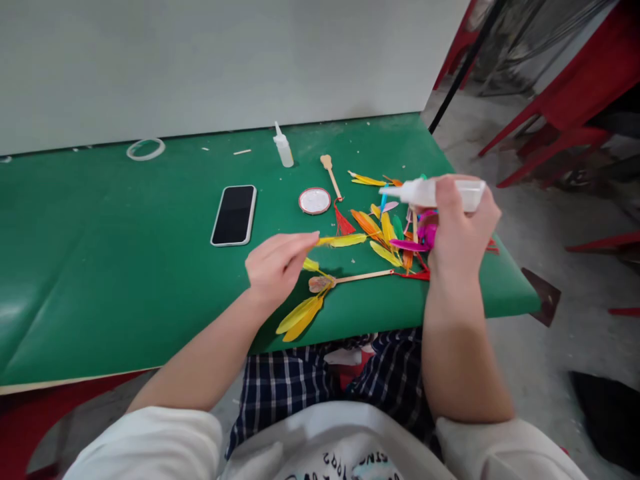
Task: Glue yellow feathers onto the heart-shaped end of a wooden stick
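My left hand [278,265] pinches the quill end of a yellow feather [345,241] just above the green table [125,267]. My right hand [463,230] grips a white glue bottle [430,193] held sideways, its nozzle pointing left, above a pile of coloured feathers [387,230]. Under my left hand lies a wooden stick [363,275] with two yellow feathers [301,316] stuck to its rounded end.
A black phone [234,215] lies face up left of a round white lid [315,201]. A second small glue bottle [283,147] stands near the wall, beside another wooden stick [330,173]. A clear tape ring [145,149] lies at the back left. Red chairs [565,100] stand to the right.
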The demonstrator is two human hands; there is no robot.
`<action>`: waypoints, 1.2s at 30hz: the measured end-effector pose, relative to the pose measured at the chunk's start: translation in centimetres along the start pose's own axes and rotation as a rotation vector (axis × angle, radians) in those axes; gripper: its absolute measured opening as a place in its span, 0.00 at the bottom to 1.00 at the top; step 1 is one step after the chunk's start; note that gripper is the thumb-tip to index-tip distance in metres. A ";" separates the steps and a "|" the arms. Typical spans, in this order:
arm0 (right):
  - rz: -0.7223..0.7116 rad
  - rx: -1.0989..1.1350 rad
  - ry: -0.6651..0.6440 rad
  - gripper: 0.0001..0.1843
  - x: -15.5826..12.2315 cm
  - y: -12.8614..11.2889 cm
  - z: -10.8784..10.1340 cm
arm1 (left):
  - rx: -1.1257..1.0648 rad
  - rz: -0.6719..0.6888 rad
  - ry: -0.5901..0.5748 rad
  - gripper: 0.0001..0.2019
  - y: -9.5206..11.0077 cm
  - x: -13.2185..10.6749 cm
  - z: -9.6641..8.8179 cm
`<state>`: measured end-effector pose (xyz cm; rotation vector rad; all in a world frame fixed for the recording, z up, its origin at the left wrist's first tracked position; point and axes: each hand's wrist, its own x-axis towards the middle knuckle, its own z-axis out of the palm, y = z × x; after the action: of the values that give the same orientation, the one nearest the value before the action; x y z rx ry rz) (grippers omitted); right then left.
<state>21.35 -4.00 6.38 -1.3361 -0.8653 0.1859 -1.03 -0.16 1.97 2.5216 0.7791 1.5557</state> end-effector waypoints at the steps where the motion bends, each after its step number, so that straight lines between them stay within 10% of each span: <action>1: 0.078 0.075 -0.011 0.13 0.5 0.5 -0.2 | -0.030 -0.073 -0.036 0.10 -0.3 0.2 0.0; 13: 0.503 0.433 -0.310 0.14 -3.2 6.3 -0.8 | -0.279 -0.673 -0.557 0.13 -5.1 -0.1 -2.8; 36: -0.101 -0.560 -0.545 0.21 -6.2 7.2 2.1 | -0.379 -0.782 -0.827 0.17 -5.3 -1.1 -2.4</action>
<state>18.28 -4.07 -2.88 -1.7912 -1.5188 0.2454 -5.46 3.48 0.47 1.9063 0.9987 0.3183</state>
